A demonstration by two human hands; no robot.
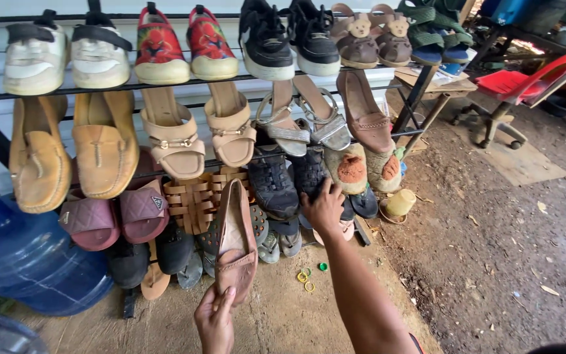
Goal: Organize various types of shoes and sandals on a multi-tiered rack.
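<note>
Fingers of the left hand [215, 321] are pinched on the heel of a brown flat shoe [235, 239], toe pointing to 12 o'clock, sole side away from view. Right hand [324, 208] is up at 1 o'clock from that shoe, fingers curled onto a black sneaker [309, 172] on the lower tier of the shoe rack [420, 85]; I can't tell whether that is a real grip or just contact.

Matching brown flat [365, 115] sits alone on the middle tier, at 1 o'clock from the right hand.

Step, as I read it: one shoe in hand, other hand working the black pair on the lower row.

Next move needs a firm hold on the heel so the flat doesn't swing into the woven sandals [191, 200] just beside it.

Blue water jug [31, 259] at 9 o'clock, red chair [525, 78] at 2 o'clock, both well apart.
</note>
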